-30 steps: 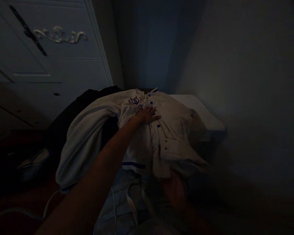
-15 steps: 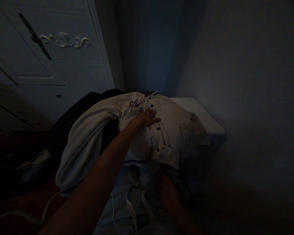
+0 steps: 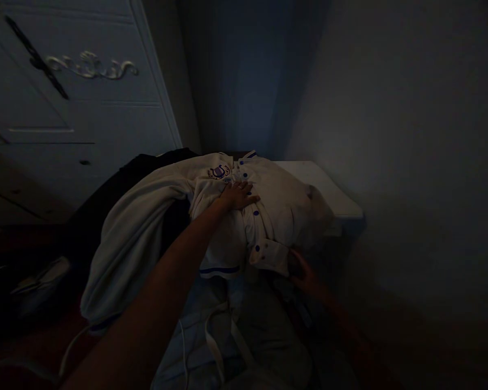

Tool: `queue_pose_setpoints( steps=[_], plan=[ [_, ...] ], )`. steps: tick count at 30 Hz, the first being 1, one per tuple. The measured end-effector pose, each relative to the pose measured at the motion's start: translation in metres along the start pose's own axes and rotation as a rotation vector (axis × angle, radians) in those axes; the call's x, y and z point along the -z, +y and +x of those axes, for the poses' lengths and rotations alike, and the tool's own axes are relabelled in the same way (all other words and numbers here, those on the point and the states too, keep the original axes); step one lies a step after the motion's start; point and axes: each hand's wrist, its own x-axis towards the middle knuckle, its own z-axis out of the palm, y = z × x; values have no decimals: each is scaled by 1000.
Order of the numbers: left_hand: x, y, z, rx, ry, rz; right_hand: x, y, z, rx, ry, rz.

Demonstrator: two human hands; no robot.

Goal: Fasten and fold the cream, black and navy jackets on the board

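A pale jacket (image 3: 284, 200) with blue snap buttons, a chest badge and blue-striped trim lies spread over a white surface. My left hand (image 3: 238, 196) rests flat on its front, fingers spread, beside the button row. At the jacket's lower right edge is my right hand (image 3: 303, 270), fingers apart and touching the hem near the folded-over corner. One sleeve (image 3: 126, 233) curves down to the left. The picture is dark, and the right fingertips are partly lost in shadow.
A white cabinet (image 3: 117, 124) with a dark handle stands at the left. The white tabletop (image 3: 329, 189) shows behind the jacket, near the wall (image 3: 423, 162). Dark cloth lies under the sleeve. Drawstrings and a white cord hang in front.
My right hand has moved up and to the right, from below the jacket to its lower right edge. My left hand stays on the jacket front. The view has shifted slightly.
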Motion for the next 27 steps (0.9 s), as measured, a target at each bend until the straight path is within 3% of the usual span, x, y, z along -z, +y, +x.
queue_pose_setpoints(
  steps=[5,9,12,16,17,18,19,20,24,25,26,27],
  plan=[
    [1,0,-1,7,-15,-7,-2,-9,17,-83,-25,-89],
    [1,-1,0,14,-20,-11,-6,-32,4,-145,-13,-147],
    [1,-1,0,15,-23,-12,-2,-44,-27,-147,257,-193],
    [3,0,0,13,-28,-18,7,-44,-79,-87,837,-237],
    [3,0,-1,13,-29,-20,6,-45,-89,-103,908,-249],
    [4,1,-1,14,-31,-20,2,-47,-98,-114,901,-262],
    [4,1,-1,15,-31,-20,-4,-50,-104,-113,805,-278],
    [4,1,-1,15,-31,-19,-12,-55,-109,-102,627,-302],
    [3,0,-1,15,-20,-9,-46,-79,-113,44,-399,-395],
    [3,-1,-1,13,-16,-5,-51,-83,-112,61,-558,-412],
    [2,-1,-1,11,-11,-2,-52,-87,-110,59,-631,-418],
    [2,-1,-1,9,-7,1,-50,-90,-107,40,-621,-413]
  ],
)
